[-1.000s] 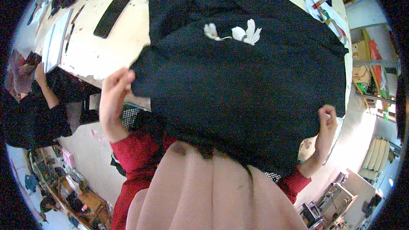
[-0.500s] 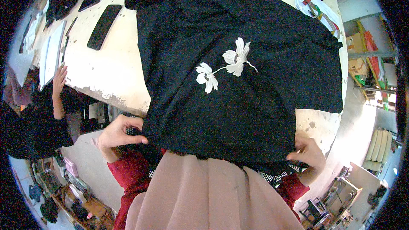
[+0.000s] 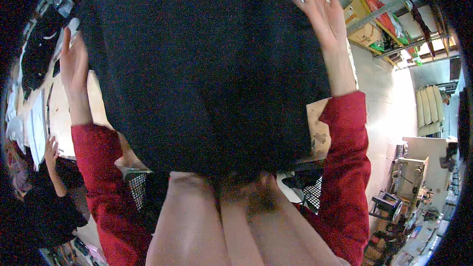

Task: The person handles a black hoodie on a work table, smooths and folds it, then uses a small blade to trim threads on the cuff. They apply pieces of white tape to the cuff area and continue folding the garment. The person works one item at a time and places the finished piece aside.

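A large piece of black fabric (image 3: 207, 69) spreads over the middle of the view, blurred, with no white flower visible on it. At its left edge is my left hand (image 3: 75, 64), raised with its fingers stretched out. My right hand (image 3: 322, 17) is high at the right edge of the fabric, fingers spread out against or just beside it. Red sleeves cover both my forearms. Part of a pale worktable (image 3: 318, 130) shows under the fabric.
At the left, a person in black (image 3: 49, 216) has a hand (image 3: 51, 152) by white sheets (image 3: 37, 128) on the table, with dark items beyond. On the right are shelves with a cardboard box (image 3: 359, 24), a walkway, padded cushions (image 3: 426, 111) and a metal-framed bench (image 3: 409, 182).
Both my hands have moved far forward from the near edge and opened from their pinched shapes. The black fabric fills more of the upper view, and the white flowers are no longer seen.
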Tool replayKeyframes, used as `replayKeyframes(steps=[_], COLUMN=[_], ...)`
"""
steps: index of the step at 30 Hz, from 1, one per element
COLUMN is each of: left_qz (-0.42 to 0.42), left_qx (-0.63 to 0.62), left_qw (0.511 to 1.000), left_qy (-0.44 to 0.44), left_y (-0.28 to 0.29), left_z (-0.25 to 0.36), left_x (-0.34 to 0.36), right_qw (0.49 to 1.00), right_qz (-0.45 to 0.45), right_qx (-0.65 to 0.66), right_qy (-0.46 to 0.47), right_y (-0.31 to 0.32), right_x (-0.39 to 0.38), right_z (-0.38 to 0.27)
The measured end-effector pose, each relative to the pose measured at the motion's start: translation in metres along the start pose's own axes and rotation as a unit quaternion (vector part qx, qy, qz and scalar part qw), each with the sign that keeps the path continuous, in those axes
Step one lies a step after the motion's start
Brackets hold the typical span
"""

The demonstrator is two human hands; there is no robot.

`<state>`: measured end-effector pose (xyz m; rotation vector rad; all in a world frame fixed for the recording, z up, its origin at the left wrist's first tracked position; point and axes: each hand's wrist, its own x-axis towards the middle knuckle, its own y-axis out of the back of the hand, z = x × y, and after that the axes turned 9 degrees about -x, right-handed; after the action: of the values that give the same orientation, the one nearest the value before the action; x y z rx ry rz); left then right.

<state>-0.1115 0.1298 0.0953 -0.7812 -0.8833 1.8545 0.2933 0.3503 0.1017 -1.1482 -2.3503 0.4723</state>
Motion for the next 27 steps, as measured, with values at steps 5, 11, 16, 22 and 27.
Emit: replayKeyframes(steps=[5,11,16,22,27], left_qz=[-0.01,-0.134,-0.157,-0.14,-0.082], left_qx=[0.339,0.737,0.754,0.791,0.808], left_qw=[0.899,0.563,0.583,0.589,0.583], left_qy=[-0.276,-0.35,-0.259,-0.094,-0.005], left_y=[-0.022,-0.007,0.034,0.069,0.045], left_z=[-0.045,-0.148,-0.12,-0.053,-0.031], left_x=[0.01,-0.016,-0.04,-0.118,-0.164], right_qw=[0.951,0.619,0.463,0.499,0.588], right_qz=[0.086,-0.03,-0.087,-0.132,-0.155], right_qx=[-0.297,-0.781,-0.882,-0.852,-0.781], right_qy=[0.015,0.079,0.007,-0.084,-0.141], right_y=[0.021,0.062,0.071,0.064,0.042], right_x=[-0.02,-0.078,-0.122,-0.166,-0.168], right_z=[0.037,0.102,0.096,0.06,0.034])
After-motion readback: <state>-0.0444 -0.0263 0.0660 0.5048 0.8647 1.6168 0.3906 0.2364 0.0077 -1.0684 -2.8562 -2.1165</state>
